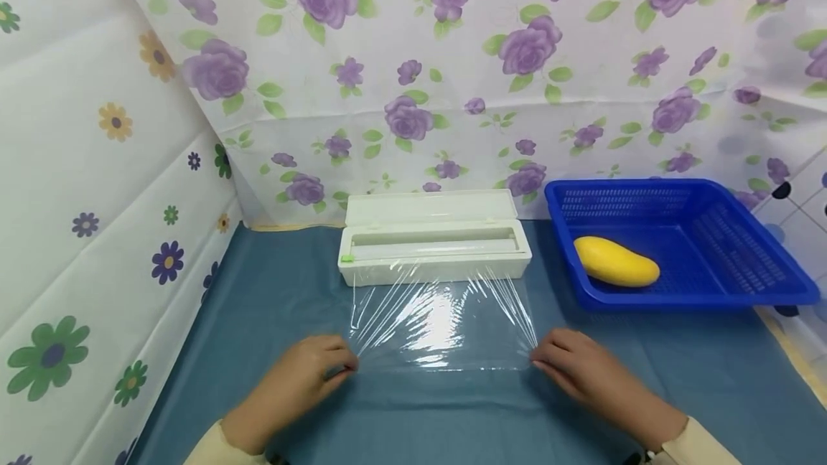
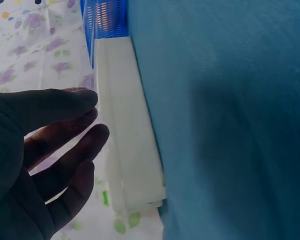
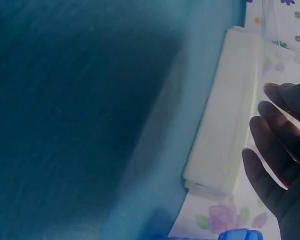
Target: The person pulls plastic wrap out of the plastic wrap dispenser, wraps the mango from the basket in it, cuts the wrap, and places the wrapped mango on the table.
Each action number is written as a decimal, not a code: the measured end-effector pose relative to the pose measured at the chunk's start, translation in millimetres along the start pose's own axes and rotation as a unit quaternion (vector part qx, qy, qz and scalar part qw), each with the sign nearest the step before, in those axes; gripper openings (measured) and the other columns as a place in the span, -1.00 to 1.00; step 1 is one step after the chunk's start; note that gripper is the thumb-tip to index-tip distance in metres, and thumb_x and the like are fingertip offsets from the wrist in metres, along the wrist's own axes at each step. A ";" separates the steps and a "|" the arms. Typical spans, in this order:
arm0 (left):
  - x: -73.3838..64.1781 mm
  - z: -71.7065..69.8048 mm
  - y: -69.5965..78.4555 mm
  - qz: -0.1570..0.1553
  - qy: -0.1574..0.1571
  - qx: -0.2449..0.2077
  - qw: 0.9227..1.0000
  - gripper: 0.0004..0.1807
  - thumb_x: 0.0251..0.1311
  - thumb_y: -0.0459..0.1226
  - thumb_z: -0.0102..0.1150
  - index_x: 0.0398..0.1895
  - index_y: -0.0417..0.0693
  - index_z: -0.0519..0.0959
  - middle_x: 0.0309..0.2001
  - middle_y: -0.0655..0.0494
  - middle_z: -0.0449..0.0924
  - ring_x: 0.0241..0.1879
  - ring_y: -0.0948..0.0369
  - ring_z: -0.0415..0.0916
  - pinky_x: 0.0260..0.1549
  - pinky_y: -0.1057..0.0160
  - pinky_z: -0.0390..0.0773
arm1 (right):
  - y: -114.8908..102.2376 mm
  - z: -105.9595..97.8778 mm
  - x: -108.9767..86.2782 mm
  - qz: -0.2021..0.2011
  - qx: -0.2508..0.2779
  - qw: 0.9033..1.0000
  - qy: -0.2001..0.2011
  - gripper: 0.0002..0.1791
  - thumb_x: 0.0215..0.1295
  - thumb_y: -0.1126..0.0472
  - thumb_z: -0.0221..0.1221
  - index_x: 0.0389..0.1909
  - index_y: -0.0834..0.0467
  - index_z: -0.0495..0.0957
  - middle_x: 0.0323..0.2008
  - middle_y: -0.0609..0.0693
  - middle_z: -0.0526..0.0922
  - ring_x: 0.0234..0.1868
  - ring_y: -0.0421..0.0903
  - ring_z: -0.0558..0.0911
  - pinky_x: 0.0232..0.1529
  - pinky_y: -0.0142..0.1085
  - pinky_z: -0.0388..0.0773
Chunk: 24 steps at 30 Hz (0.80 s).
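Note:
A sheet of clear plastic wrap stretches toward me from a white wrap dispenser, whose lid stands raised at the back. My left hand pinches the sheet's near left corner between thumb and fingers. At the near right corner, my right hand pinches it the same way. Creases fan from both corners across the shiny film. Inside the dispenser lies a pale roll, and a small green piece marks its left front edge. Both wrist views show the dispenser beyond the fingertips; the film is hardly visible there.
A blue plastic basket stands right of the dispenser, holding a yellow mango. Blue-grey cloth covers the table. Flowered sheets hang behind and on the left, and the basket's right end reaches the table's right edge.

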State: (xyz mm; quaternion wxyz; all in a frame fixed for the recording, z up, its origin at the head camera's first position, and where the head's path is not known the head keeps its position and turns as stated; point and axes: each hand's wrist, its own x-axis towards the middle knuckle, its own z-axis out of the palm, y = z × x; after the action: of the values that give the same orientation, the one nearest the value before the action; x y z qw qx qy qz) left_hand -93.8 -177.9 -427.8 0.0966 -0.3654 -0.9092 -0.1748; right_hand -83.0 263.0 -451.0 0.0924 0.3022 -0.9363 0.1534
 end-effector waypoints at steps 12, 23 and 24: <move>2.9 20.1 -4.4 -0.011 -0.018 0.008 1.000 -0.80 -0.06 -0.34 0.56 -0.47 0.11 0.69 -0.41 0.35 0.59 -0.37 0.35 0.53 -0.32 0.23 0.58 | 12.3 21.2 3.8 -0.055 0.011 0.998 -0.024 -0.81 0.21 0.18 0.41 -0.18 -0.09 0.69 -0.25 -0.34 0.50 -0.23 -0.39 0.52 -0.24 -0.31 0.59; 10.7 32.0 -3.7 -0.064 -0.057 0.026 0.996 -0.81 -0.04 -0.33 0.54 -0.51 0.12 0.67 -0.44 0.33 0.57 -0.39 0.31 0.52 -0.34 0.23 0.56 | 12.3 20.1 7.2 0.005 0.024 0.988 -0.150 -0.78 0.36 0.04 0.28 -0.01 -0.08 0.68 -0.15 -0.31 0.54 -0.15 -0.38 0.54 -0.15 -0.25 0.63; 11.2 32.7 -3.6 -0.070 -0.063 0.026 0.995 -0.80 -0.04 -0.33 0.54 -0.51 0.12 0.67 -0.44 0.34 0.56 -0.40 0.31 0.52 -0.35 0.24 0.55 | 12.6 20.3 7.3 0.011 0.029 0.987 -0.159 -0.77 0.37 0.03 0.27 0.01 -0.08 0.67 -0.14 -0.31 0.54 -0.15 -0.38 0.54 -0.14 -0.24 0.63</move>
State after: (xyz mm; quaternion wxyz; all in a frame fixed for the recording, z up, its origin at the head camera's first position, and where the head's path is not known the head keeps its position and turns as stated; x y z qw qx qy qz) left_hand -105.9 -160.5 -455.4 0.0363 -0.3083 -0.9411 -0.1339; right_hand -97.9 261.8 -471.0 -0.0679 0.3146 -0.9376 0.1314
